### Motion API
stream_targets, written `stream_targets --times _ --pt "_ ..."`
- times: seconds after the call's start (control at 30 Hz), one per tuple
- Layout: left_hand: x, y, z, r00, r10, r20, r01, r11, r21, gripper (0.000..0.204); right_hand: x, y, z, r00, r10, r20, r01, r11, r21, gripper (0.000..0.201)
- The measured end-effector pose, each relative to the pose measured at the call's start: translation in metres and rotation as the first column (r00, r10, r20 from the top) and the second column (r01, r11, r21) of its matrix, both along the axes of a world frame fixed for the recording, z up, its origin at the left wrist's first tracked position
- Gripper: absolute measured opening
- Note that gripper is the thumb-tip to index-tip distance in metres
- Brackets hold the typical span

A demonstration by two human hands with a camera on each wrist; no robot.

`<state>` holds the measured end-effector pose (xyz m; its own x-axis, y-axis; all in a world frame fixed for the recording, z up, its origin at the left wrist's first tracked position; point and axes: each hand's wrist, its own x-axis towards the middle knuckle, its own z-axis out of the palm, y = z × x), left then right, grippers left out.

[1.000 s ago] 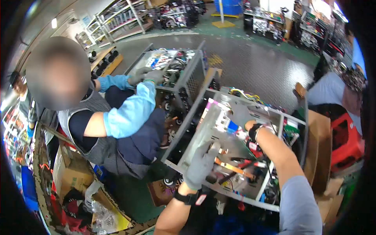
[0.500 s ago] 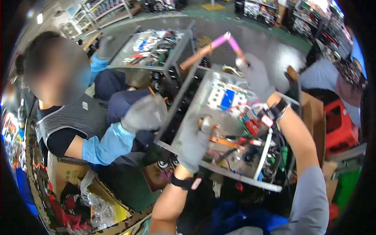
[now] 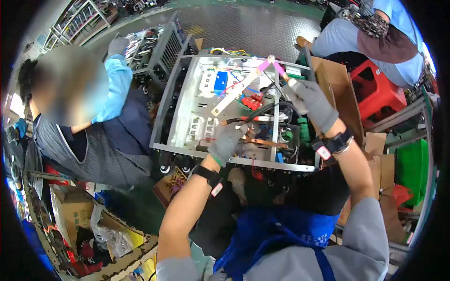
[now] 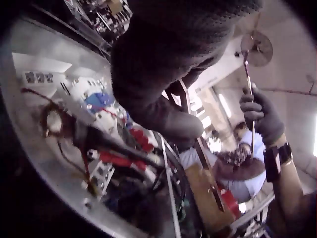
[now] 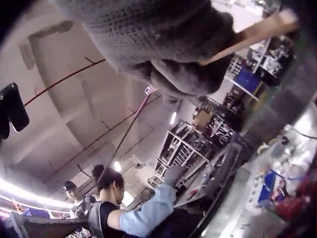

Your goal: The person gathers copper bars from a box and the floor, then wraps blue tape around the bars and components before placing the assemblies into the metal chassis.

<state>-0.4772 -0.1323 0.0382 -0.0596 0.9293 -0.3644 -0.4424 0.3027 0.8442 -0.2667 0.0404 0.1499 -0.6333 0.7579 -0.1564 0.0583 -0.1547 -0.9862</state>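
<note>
My gloved right hand [image 3: 316, 104] grips one end of a bent copper busbar [image 3: 240, 90], raised above an open metal chassis [image 3: 234, 160]. Pink sleeving covers both arms of the bar near its bolted corner, and the longer arm slants down to the left. In the right wrist view, a copper end [image 5: 262, 33] sticks out of the fist. Low over the chassis's near side, my gloved left hand [image 3: 227, 144] pinches a flat copper bar [image 3: 266, 142] pointing right. The left wrist view shows that bar [image 4: 210, 173] running out between thumb and fingers.
Inside the chassis sit a blue block [image 3: 221, 82], red parts [image 3: 252, 101] and black cables. A person in a grey vest [image 3: 84, 145] is at the left by a second chassis [image 3: 166, 56]. Cardboard [image 3: 340, 89] and a red stool [image 3: 380, 89] stand right.
My right hand has come up out of the chassis with the bent busbar. The left hand keeps its bar. The head view has tilted down; the other person's near arm has moved toward the second chassis.
</note>
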Motion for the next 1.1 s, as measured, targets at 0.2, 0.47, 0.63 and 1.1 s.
stream_targets --times 0.2,0.47,0.63,1.1 --pt "0.033 0.013 0.036 0.726 -0.253 -0.640 0.083 0.955 -0.284 0.036 0.032 -0.012 -0.003 0.999 -0.036 0.040 0.037 0.999 -0.013 0.032" --pt "0.003 0.009 -0.007 0.910 -0.156 -0.383 0.216 0.969 0.119 0.038 0.048 -0.001 -0.016 0.974 0.105 0.200 -0.105 0.994 -0.006 0.035" --pt "-0.004 0.002 0.022 0.908 -0.200 0.367 0.276 0.947 -0.166 0.073 0.033 -0.006 -0.029 0.824 0.310 0.475 -0.501 0.791 0.351 0.037" --pt "0.016 0.058 -0.117 -0.333 -0.058 -0.941 0.509 0.829 -0.231 0.017 0.012 0.059 -0.170 0.797 -0.144 0.587 -0.408 0.587 0.699 0.029"
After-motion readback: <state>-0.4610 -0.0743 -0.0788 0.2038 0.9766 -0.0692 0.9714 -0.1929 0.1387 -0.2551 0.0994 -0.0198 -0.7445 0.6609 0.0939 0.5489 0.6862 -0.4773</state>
